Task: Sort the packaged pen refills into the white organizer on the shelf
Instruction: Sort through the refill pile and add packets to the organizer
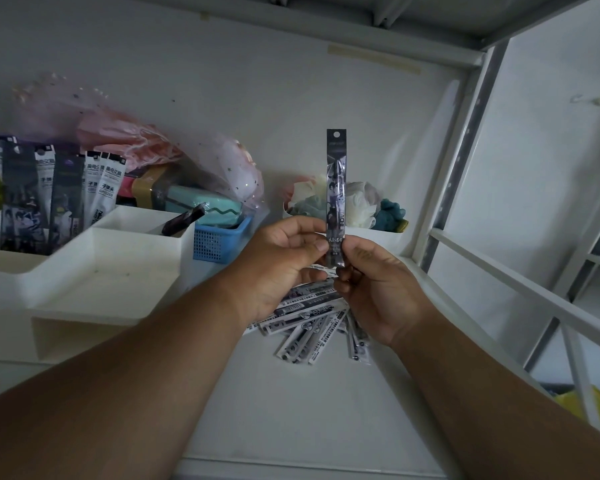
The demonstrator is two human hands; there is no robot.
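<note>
A dark packaged pen refill (pixel 336 174) stands upright in mid-air. My left hand (pixel 278 261) and my right hand (pixel 378 289) both pinch its lower end. Below my hands a loose pile of refill packets (pixel 312 327) lies on the white shelf (pixel 291 410). The white organizer (pixel 94 282) sits at the left. Its back compartment holds several upright refill packets (pixel 49 199), and one dark packet (pixel 184 220) leans in the middle compartment. The front tray holds nothing.
A blue mesh basket (pixel 219 242) with a teal case stands right of the organizer, under a pink gauze bag (pixel 125 140). A white cup (pixel 378 237) of pompoms stands behind my hands. A white metal frame (pixel 499 271) closes off the shelf's right side.
</note>
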